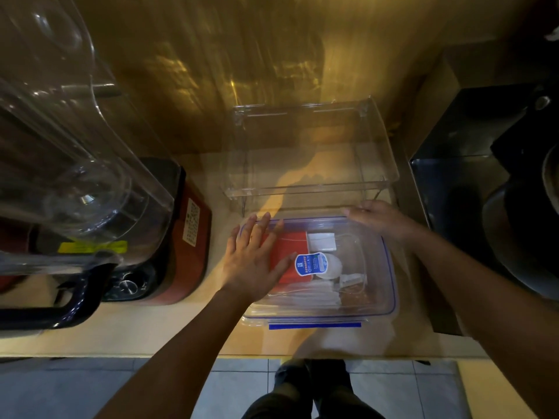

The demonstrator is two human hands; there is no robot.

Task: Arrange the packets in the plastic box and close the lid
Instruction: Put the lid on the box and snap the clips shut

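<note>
A clear plastic box (384, 306) with a blue-trimmed lid (314, 325) lies on the counter in front of me. Through the lid I see a red packet (290, 241), white packets (321, 241), clear sachets (305, 294) and a blue-and-white label (311, 264). My left hand (255, 261) lies flat, fingers spread, on the left part of the lid. My right hand (378, 217) rests on the box's far right corner, fingers bent over the edge. The blue front clip sticks out at the near side.
A clear acrylic rack (311, 152) stands just behind the box. A red blender base with a tall clear jar (90, 189) fills the left. A black appliance (484, 176) stands at the right. The counter edge (151, 355) runs below, with tiled floor beneath.
</note>
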